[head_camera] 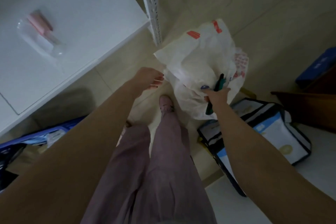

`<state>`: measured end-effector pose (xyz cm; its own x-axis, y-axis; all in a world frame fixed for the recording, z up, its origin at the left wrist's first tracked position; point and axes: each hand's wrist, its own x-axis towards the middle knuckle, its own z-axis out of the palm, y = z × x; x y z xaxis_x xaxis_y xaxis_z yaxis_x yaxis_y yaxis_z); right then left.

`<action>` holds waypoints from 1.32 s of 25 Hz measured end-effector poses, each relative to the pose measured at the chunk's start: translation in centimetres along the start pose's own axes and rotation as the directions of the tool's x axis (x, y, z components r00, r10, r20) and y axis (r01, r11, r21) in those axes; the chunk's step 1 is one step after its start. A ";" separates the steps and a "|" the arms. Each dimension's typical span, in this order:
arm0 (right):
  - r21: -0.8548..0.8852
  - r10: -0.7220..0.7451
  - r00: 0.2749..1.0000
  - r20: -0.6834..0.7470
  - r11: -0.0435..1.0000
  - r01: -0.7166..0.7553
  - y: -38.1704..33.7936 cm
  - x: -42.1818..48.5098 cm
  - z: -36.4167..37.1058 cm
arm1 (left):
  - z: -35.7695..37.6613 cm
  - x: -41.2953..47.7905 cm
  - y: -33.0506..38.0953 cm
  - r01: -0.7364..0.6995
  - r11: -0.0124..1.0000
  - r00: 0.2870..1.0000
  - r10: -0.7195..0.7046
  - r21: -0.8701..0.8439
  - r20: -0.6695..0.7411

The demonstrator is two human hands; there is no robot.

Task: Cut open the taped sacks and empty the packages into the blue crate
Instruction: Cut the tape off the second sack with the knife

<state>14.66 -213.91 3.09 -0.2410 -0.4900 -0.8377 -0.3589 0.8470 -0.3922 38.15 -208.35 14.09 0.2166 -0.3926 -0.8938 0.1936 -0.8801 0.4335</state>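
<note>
A white woven sack (201, 60) with red tape patches hangs crumpled above the floor in front of me. My right hand (216, 94) grips the sack's lower edge together with a dark green cutter (219, 83). My left hand (151, 79) reaches toward the sack's left edge with loosely bent fingers; whether it touches the sack is unclear. A blue crate (34, 138) holding packages sits at the lower left, partly hidden by my left arm. The sack's contents are not visible.
A white table (76, 29) with a clear packet holding a pink item (41, 32) fills the upper left. A perforated white shelf post (152, 3) stands behind it. An insulated black-and-white bag (269, 132) lies at right, with another blue bin (320, 67) far right.
</note>
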 end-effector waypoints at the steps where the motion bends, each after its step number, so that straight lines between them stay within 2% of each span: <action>1: 0.024 0.043 0.999 -0.004 0.999 -0.043 0.2 0.2 0.6 | -0.5 0.1 -0.6 0.003 1.000 1.000 -0.003 0.002 -0.003; 3: -0.049 0.079 0.997 0.011 0.996 -0.078 0.8 0.5 1.8 | -2.0 -0.2 -2.4 0.003 1.000 1.000 -0.003 0.002 -0.012; 5: -0.171 0.014 0.999 0.038 0.985 -0.007 1.5 0.2 3.5 | -3.9 -0.6 -4.6 0.016 1.000 0.999 -0.015 0.020 -0.038; 6: -0.170 -0.036 0.998 0.056 0.985 0.045 1.8 -0.9 4.5 | -4.9 -1.0 -5.8 0.034 0.999 0.998 -0.032 0.034 -0.051; 9: -0.094 -0.155 0.981 0.116 0.982 0.166 2.2 -5.5 7.3 | -7.7 -3.0 -9.8 0.052 0.999 0.995 -0.051 0.009 -0.082; 13: 0.005 -0.320 0.940 0.115 0.947 0.322 0.7 -11.7 11.3 | -11.1 -7.0 -14.7 -0.089 0.992 0.992 0.079 -0.094 -0.103; 16: 0.122 -0.523 0.849 0.074 0.850 0.513 -2.3 -18.8 14.7 | -13.5 -10.4 -19.0 -0.134 0.961 0.986 0.105 -0.241 -0.130; 18: 0.166 -0.593 0.802 0.078 0.801 0.576 -2.9 -23.5 17.4 | -15.2 -12.2 -22.2 -0.139 0.943 0.983 0.094 -0.302 -0.158; 21: 0.157 -0.590 0.795 0.140 0.807 0.570 -1.8 -28.1 21.1 | -17.4 -14.0 -25.0 -0.152 0.926 0.970 0.074 -0.345 -0.231; 23: 0.059 -0.595 0.779 0.198 0.800 0.597 0.3 -30.1 22.9 | -18.4 -15.2 -26.0 -0.179 0.915 0.959 0.080 -0.363 -0.271; 26: -0.111 -0.553 0.800 0.234 0.802 0.587 3.4 -30.8 24.2 | -19.0 -15.9 -27.2 -0.247 0.927 0.931 0.146 -0.282 -0.334; 29: -0.166 -0.515 0.798 0.312 0.798 0.579 5.4 -31.3 26.1 | -19.4 -15.6 -29.4 -0.246 0.960 0.878 0.164 -0.131 -0.451; 33: -0.222 -0.462 0.764 0.449 0.771 0.597 6.0 -32.1 28.0 | -18.4 -15.2 -31.3 -0.234 0.953 0.823 0.090 -0.191 -0.562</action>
<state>45.53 -187.36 16.95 0.3870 -0.6734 -0.6298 -0.6212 0.3144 -0.7179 46.38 -169.90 16.20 0.7329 -0.2520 -0.6320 0.3162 -0.6963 0.6443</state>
